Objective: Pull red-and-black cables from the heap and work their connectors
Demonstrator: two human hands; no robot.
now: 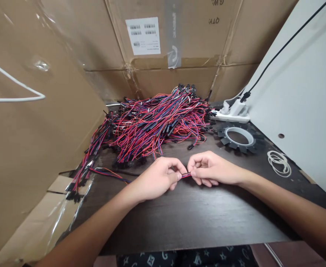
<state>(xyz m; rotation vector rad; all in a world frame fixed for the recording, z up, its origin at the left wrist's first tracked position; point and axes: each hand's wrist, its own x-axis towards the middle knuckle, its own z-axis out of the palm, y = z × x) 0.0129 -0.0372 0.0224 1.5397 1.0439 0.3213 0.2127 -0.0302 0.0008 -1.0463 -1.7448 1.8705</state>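
My left hand (160, 178) and my right hand (207, 168) meet over the dark table (185, 218), fingers pinched together. Between them they hold a short stretch of red and blue wire (186, 174). From my left hand a red, blue and orange lead (110, 173) trails off to the left across the table. Just behind my hands lies a big tangled pile of red, blue and black wire leads (157, 122) with black connectors.
Cardboard boxes (179, 44) wall the back and left. A white panel (305, 92) with a black cable stands at right. A white power strip (232, 111), a tape roll with cut black pieces (239, 137) and white rubber bands (279, 163) lie at right.
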